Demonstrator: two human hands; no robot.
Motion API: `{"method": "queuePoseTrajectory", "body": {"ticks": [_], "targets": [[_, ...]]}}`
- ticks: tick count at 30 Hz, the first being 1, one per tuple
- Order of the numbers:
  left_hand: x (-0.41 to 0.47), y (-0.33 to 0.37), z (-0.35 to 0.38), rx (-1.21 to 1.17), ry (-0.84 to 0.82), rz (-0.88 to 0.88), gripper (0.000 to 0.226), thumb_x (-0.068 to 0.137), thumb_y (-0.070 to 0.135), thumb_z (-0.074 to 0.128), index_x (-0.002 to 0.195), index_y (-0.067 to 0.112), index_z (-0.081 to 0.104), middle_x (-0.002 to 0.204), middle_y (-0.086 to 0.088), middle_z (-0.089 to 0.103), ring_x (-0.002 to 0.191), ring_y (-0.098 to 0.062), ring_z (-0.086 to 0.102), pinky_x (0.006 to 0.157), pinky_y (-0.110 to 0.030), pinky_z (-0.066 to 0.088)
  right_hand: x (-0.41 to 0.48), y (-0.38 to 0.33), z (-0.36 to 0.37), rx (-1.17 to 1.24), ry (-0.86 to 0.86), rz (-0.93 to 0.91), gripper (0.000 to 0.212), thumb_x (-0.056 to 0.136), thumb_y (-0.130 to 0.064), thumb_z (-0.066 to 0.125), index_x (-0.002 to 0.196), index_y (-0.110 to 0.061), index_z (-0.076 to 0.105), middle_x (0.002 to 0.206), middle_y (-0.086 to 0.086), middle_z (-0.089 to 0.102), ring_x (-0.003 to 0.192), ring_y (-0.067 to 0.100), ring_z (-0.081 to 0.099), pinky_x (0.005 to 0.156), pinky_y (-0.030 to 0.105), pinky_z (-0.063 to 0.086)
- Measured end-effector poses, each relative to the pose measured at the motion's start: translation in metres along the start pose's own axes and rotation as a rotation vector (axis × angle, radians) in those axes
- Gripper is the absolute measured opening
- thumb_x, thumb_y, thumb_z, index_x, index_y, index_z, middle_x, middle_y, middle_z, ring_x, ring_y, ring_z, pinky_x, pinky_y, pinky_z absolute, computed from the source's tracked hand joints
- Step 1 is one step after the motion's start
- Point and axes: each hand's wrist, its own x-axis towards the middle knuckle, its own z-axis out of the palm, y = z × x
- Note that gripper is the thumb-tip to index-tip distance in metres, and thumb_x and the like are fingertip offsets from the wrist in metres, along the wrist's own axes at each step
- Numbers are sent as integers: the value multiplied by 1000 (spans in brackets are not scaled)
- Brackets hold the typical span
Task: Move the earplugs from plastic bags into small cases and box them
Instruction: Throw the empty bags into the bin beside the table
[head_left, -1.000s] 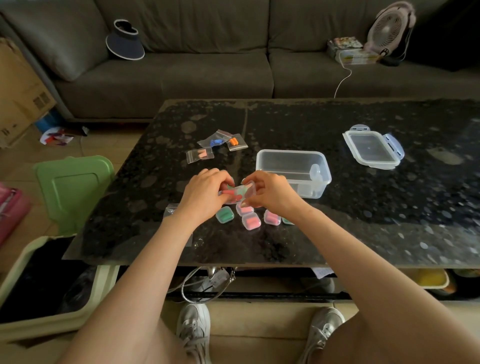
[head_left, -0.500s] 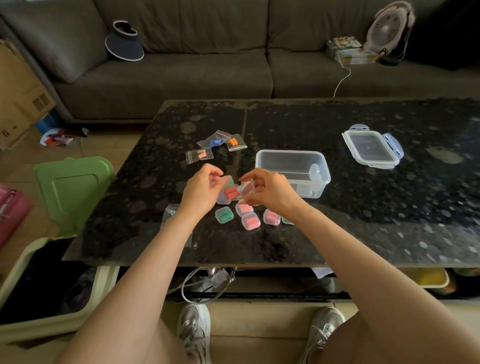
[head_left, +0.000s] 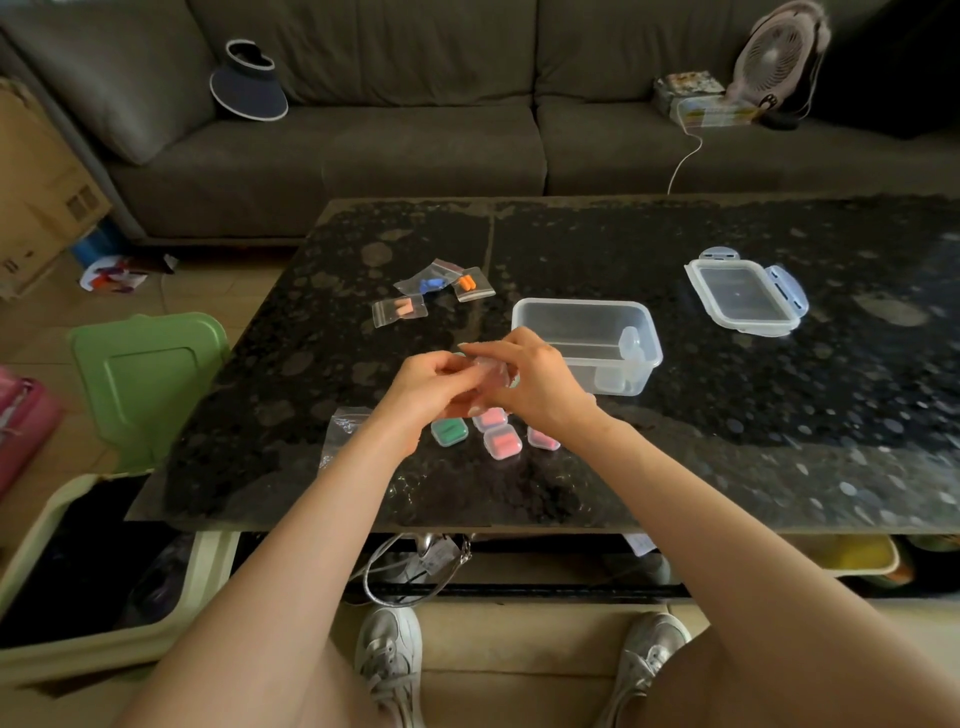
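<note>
Hands, left (head_left: 421, 387) and right (head_left: 535, 384), pinching one blurred clear item (head_left: 488, 371), four small cases (head_left: 502, 442), three filled bags (head_left: 400, 312), one box (head_left: 579, 304), one lid (head_left: 743, 296)

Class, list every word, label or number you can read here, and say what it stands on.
No text here can be read.
Cardboard box: printed marks, too blurred to read.
Packet on the sofa: print too small to read.
Held small case: blurred, no print seen.
</note>
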Motion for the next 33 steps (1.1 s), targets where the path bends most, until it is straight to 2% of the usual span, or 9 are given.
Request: {"method": "queuePoseTrajectory", "body": {"ticks": [4, 9, 12, 16, 19, 22, 25, 29, 33], "targets": [[0, 2, 0, -21, 34, 8, 25, 82, 33, 72, 99, 15, 67, 88, 0, 72, 71, -7, 69, 59, -15, 53, 3, 0, -1, 7, 0, 10, 55, 80, -21, 76, 131, -22, 56, 112, 3, 55, 92, 8, 48, 68, 5, 35], [1, 1, -1, -9, 58, 35, 31, 82, 30, 72, 106, 11, 66, 95, -5, 72, 76, -11, 70, 70, -22, 56, 4, 0, -2, 36, 30, 27, 32, 85, -26, 72, 113, -17, 60, 110, 0, 61, 85, 5, 52, 62, 5, 40], [0, 1, -3, 61, 80, 59, 37, 80, 35, 73, 108, 14, 64, 94, -2, 69, 79, -12, 69, 67, -23, 57, 5, 1, -1, -21, 61, 47, 30, 84, -36, 71, 108, -19, 63, 107, -3, 63, 85, 8, 55, 72, 17, 50], [7, -11, -23, 407, 367, 72, 36, 83, 38, 69, 111, 17, 62, 104, 1, 67, 93, -16, 65, 78, -35, 56, 10, -1, 12, -144, 31, 102, 43, 81, -47, 68, 115, -22, 66, 111, -3, 60, 93, 13, 57, 74, 26, 47], [13, -25, -51, 689, 555, -76, 39, 86, 37, 66, 117, 16, 57, 115, -3, 63, 106, -22, 59, 76, -33, 47, 11, -5, 28, -226, -31, 90, 44, 84, -45, 65, 121, -22, 63, 113, -1, 57, 100, 17, 56, 76, 28, 45], [15, -39, -71, 772, 480, -360, 72, 82, 42, 70, 135, 8, 38, 137, -16, 43, 124, -33, 43, 95, -44, 42, 13, -8, 38, -314, -59, 62, 40, 87, -39, 62, 122, -20, 62, 115, 3, 56, 105, 20, 54, 79, 32, 47], [15, -48, -78, 701, 404, -466, 94, 77, 43, 74, 143, 2, 22, 144, -21, 29, 131, -37, 35, 103, -45, 37, 14, -11, 45, -341, -65, 37, 37, 88, -38, 60, 120, -20, 64, 116, 5, 58, 107, 23, 54, 86, 35, 47], [21, -59, -83, 524, 372, -460, 87, 72, 33, 80, 138, 2, 32, 136, -19, 45, 121, -34, 49, 99, -42, 45, 14, -14, 51, -379, -100, 30, 36, 89, -36, 59, 122, -20, 63, 122, 6, 55, 110, 25, 52, 88, 35, 44], [19, -60, -86, 523, 368, -360, 56, 78, 21, 76, 126, 6, 50, 122, -14, 57, 110, -29, 57, 88, -36, 47, 18, -16, 52, -342, -123, 56, 49, 87, -40, 63, 132, -25, 54, 129, 6, 51, 118, 25, 50, 95, 38, 45]]}}
